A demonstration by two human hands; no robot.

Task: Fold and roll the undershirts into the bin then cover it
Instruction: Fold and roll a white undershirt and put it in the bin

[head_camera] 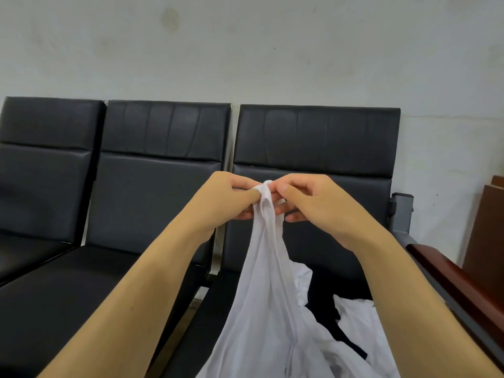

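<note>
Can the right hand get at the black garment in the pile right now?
Probably not yet. The right hand and left hand both pinch the white undershirt, lifted above the seat. The black garment lies uncovered below; releasing the shirt frees the way.

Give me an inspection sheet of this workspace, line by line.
Surface: row of black padded seats; the right-hand one carries the laundry.
Job's things: white undershirt held up by its top, hanging down over the pile of white garments on the seat; a black garment lies among them. No bin or cover in view.
Clutter: nothing seen.
Hands: left hand and right hand both pinch the undershirt's gathered top, close together.
Cables: nothing seen.
Surroundings: pale stained wall behind; reddish wooden armrest and brown wooden furniture at right.
</note>
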